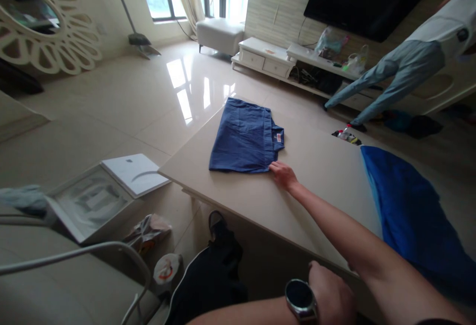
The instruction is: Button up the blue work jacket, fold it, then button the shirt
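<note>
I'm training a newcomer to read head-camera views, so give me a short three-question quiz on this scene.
1. Which hand touches the folded blue shirt?
2. True or false: the wristwatch is on the arm reaching toward the shirt.
3. What lies on the tabletop to the right of the shirt in this view?

Key:
1. The right hand.
2. False: it is on the wrist of the left hand.
3. A blue cloth.

Right hand [283, 175] against folded blue shirt [241, 136]
</note>
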Demonstrator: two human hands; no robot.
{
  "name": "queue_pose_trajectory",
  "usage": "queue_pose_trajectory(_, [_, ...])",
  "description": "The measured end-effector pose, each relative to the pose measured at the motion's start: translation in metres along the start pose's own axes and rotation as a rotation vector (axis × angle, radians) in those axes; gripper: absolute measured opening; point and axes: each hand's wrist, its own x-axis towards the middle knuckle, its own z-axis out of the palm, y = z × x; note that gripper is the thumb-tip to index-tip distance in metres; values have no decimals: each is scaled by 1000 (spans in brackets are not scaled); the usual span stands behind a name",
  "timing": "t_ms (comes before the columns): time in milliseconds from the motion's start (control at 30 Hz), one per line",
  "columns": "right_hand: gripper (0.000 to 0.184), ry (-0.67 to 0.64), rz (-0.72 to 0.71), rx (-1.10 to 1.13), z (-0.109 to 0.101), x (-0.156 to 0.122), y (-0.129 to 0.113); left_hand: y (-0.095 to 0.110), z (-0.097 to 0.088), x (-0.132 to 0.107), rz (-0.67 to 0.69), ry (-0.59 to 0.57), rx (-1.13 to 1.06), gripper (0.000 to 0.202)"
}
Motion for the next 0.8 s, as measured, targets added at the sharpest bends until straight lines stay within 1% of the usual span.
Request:
queue_pose_trajectory(67, [40,5,42,20,2,-52,49,4,-6,-7,-4,-114,64,36])
queue_pose_trajectory(100, [38,35,87,96,3,-79,73,6,-9,-10,5,-143,86,37])
queue_pose_trajectory(133, [34,65,180,178,5,-104,96,8,-10,-12,21,-151,94,37])
queue_pose_trajectory(200, [23,130,493,305,6,-148,133,12,-11,-14,50,-161,98,38])
queue_pose_trajectory(267, [20,157,652,301,3,-177,160,14,-10,-13,63,-183,89,39])
queue_pose_trajectory(300, [19,167,719,292,1,-186,170,15,-9,-11,65,-200,80,38])
queue_pose_trajectory(367, [18,180,821,278,-4,-192,186,17,-6,-6,62,-236,61,37])
queue_pose_trajectory(433, [18,184,879,267,-6,-189,201,17,-5,-1,58,-282,49,36])
queue_pose_trajectory(500, [17,180,882,256,-7,-184,213,19,-6,3,35,-324,60,37])
queue_pose_trajectory(567, [21,143,869,246,-9,-182,220,21,-9,4,27,-357,79,38])
queue_pose_trajectory(633, [18,95,861,225,-11,-184,222,23,-13,1,33,-380,86,38])
queue_pose_trajectory(700, [14,82,841,180,-15,-188,217,23,-17,-3,47,-363,80,37])
queue_pose_trajectory(800, [24,106,755,95,-18,-194,206,20,-24,-9,43,-291,102,37])
